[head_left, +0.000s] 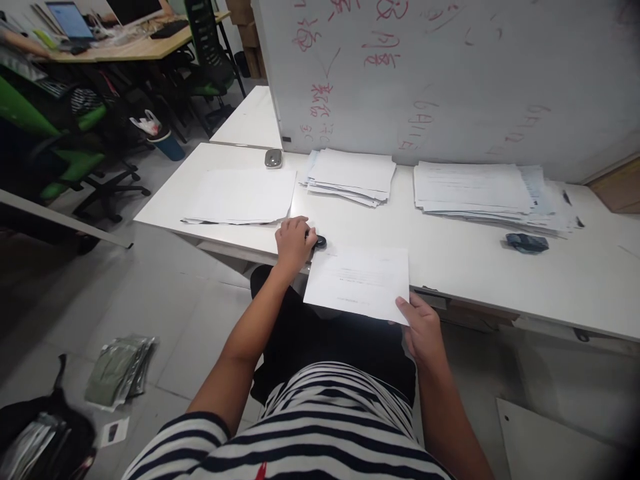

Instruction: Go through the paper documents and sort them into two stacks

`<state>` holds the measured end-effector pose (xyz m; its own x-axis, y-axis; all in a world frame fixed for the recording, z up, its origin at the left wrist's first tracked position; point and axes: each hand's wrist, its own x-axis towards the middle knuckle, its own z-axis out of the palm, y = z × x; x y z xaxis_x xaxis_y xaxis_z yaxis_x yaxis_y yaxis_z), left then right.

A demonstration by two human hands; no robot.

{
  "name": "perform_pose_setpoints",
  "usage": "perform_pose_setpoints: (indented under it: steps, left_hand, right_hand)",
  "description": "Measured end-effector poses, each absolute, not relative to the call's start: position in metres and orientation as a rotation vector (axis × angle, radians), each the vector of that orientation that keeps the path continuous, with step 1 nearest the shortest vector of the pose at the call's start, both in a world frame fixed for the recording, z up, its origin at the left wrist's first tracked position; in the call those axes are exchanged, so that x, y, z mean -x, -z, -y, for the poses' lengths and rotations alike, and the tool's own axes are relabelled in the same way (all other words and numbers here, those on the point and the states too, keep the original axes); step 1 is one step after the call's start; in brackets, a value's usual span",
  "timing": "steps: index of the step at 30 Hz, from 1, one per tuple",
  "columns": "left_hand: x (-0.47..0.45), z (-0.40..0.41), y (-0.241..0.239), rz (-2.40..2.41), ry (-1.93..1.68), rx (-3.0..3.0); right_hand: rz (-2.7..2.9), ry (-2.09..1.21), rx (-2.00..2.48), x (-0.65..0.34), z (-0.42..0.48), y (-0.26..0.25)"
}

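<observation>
Pinching printed sheet [357, 283] by corner in right hand [424, 327], likely for legibility; clasping black object [321, 242] between fingers of left hand [293, 243].

A whiteboard [475, 80] marked with red writing stands behind the white table [475, 267]. Grey tiles cover the floor [200, 327]; upper left, a green chair [206, 47] adjoins a wood-topped desk [145, 49].

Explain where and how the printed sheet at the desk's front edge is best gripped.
Probably pinch the printed sheet at its near right corner, coming from the right, thumb above: its thin near edge overhangs the desk, where the right hand holds it.
</observation>
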<state>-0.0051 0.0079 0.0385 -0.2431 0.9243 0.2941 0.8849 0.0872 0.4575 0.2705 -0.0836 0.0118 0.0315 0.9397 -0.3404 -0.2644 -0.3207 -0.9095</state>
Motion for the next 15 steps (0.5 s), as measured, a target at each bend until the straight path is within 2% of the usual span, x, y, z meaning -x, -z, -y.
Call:
perform_pose_setpoints:
  steps: [12,15]
  left_hand:
    - [0.008,-0.001,-0.014,-2.381,-1.138,-1.929]
    - [0.005,-0.002,-0.015,-2.405,-1.171,-1.898]
  right_hand:
    - [0.805,-1.535,1.307,-0.283,0.087,-0.003]
    - [0.824,-1.448,1.372,-0.299,0.082,-0.001]
